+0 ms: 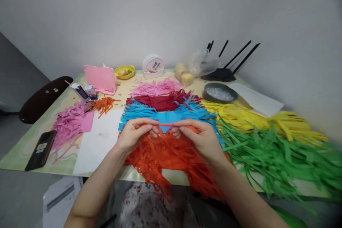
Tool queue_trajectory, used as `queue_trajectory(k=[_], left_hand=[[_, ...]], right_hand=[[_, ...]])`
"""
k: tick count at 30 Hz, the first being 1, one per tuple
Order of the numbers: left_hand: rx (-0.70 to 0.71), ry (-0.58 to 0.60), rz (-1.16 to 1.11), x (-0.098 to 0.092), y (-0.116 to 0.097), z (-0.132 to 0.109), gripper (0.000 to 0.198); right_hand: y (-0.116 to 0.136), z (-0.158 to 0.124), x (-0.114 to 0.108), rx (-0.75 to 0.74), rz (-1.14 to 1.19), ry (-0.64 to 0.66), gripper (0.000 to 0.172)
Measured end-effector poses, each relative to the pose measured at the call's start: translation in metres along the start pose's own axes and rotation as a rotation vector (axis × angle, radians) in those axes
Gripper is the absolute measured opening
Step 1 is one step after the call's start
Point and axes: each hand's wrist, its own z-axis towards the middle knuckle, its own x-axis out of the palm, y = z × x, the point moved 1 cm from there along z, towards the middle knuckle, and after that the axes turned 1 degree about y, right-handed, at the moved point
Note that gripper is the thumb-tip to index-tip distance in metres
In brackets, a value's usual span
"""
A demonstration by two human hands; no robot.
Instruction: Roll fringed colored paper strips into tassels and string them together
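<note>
Between my two hands a thin red-orange strip point(166, 125) is stretched level. My left hand point(137, 131) pinches its left end, and my right hand point(196, 133) pinches it on the right. Below them lies a heap of red-orange fringed material point(165, 153), its strips hanging over the table's front edge. Just behind my hands is a blue fringed piece point(167, 116), with a dark red fringed piece point(152, 103) beyond it. Whether the strip is still joined to the red-orange heap I cannot tell.
Green fringe point(278, 153) and yellow fringe point(256, 121) spread on the right, near a dark bowl point(219, 92). A white sheet point(100, 142), pink fringe point(69, 121) and a phone point(41, 150) lie left. Behind stand a pink tablet case point(100, 79) and a black router point(219, 74).
</note>
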Motion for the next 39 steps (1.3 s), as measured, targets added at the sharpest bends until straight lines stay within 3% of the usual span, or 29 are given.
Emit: queue_trajectory(k=[4,8,12,15,20,23,27,31,33,36,39], left_hand=[[-0.014,-0.022,0.007,0.001,0.008,0.001,0.015],[0.085,-0.024,0.110,-0.005,0.012,-0.004,0.015],[0.173,0.145,0.587,-0.009,-0.011,-0.010,0.016],[0.264,0.212,0.903,-0.002,-0.032,-0.011,0.017],[0.200,0.381,0.962,0.012,-0.031,-0.004,0.017],[0.284,0.301,1.087,0.009,-0.021,-0.001,0.015],[0.547,0.122,1.385,0.003,-0.010,0.001,0.021],[0.679,0.169,1.457,-0.001,-0.001,0.001,0.023],[0.705,0.171,1.438,-0.003,0.003,0.000,0.022],[0.761,0.089,1.388,-0.005,0.011,0.000,0.022],[0.847,-0.071,1.335,0.002,0.015,0.005,0.021]], right_hand=[[-0.005,0.004,-0.002,0.019,0.049,-0.017,0.008],[-0.001,0.000,-0.003,-0.070,-0.052,-0.022,0.010],[0.015,-0.007,-0.003,-0.349,-0.432,0.149,0.019],[0.027,-0.009,0.000,-0.570,-0.645,0.294,0.026],[0.030,-0.011,0.000,-0.678,-0.703,0.443,0.027],[0.030,-0.007,-0.010,-0.564,-0.708,0.484,0.027],[0.031,0.011,-0.023,-0.189,-0.636,0.479,0.032],[0.020,0.027,-0.015,0.077,-0.367,0.586,0.030],[0.011,0.026,-0.007,0.176,-0.207,0.573,0.033],[0.000,0.018,0.001,0.237,-0.048,0.449,0.033],[0.000,0.011,0.006,0.160,0.008,0.329,0.029]])
